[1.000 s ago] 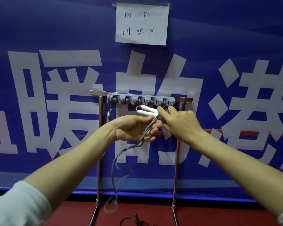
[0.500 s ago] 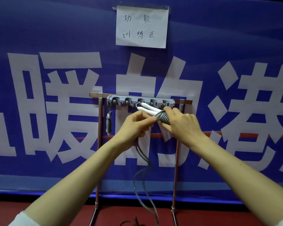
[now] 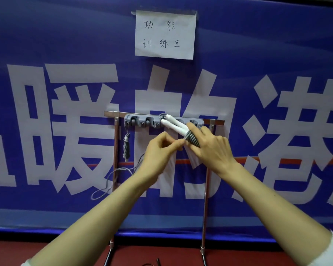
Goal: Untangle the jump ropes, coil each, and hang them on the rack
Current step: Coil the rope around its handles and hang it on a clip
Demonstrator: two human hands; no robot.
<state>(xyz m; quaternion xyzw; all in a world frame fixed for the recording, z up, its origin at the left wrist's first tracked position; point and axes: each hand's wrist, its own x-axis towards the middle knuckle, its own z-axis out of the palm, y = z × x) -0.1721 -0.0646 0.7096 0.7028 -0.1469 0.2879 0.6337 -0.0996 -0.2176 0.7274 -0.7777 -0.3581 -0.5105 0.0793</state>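
My right hand grips two white jump rope handles side by side, their tips pointing up-left just in front of the grey hook rack. Grey cord is wound in tight turns round the handles next to my fingers. My left hand pinches the cord right beside those turns. The loose grey cord trails from under my left hand down to the left in a loop. A second rope, coiled, hangs from the rack's leftmost hook.
The rack sits on a metal bar held by two thin upright poles in front of a blue banner. A dark rope lies on the red floor at the bottom edge.
Both hands have risen toward the rack with the handles. More cord is wound round the handles, and the loose tail has swung from below my hands out to the left.
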